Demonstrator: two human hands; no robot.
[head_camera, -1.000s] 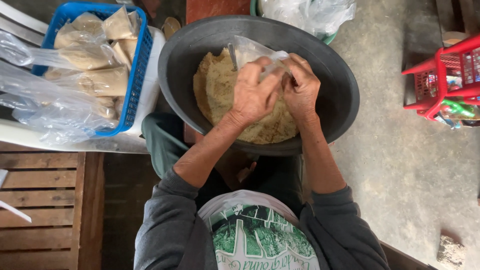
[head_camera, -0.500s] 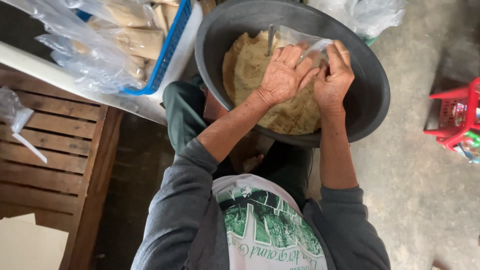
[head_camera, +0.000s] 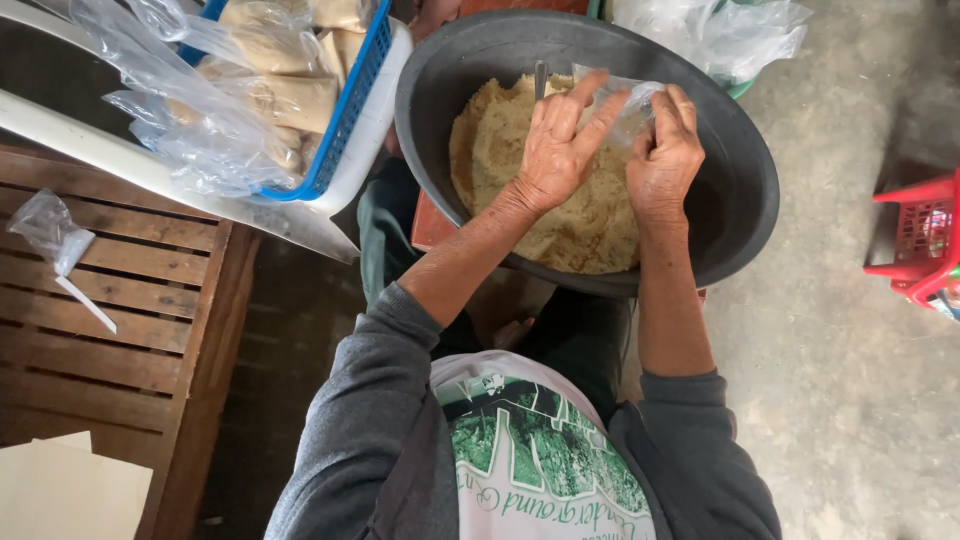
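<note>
A big black basin (head_camera: 740, 190) holds a heap of pale yellow crumbly food (head_camera: 585, 220). Over the heap both hands work a small clear plastic bag (head_camera: 625, 105). My left hand (head_camera: 555, 150) has its fingers spread, the fingertips touching the bag's mouth. My right hand (head_camera: 665, 155) grips the bag's right side. A thin metal handle (head_camera: 540, 78) sticks up from the food just behind my left hand.
A blue basket (head_camera: 350, 110) of filled clear bags sits on a white tray at the upper left. A slatted wooden bench (head_camera: 120, 320) carries a small empty bag. A red basket (head_camera: 920, 240) stands at the right, on concrete floor. More plastic bags lie behind the basin.
The view has shifted, so the basin sits more to the right in frame. My left hand's fingers have spread apart on the bag; both hands stay over the food.
</note>
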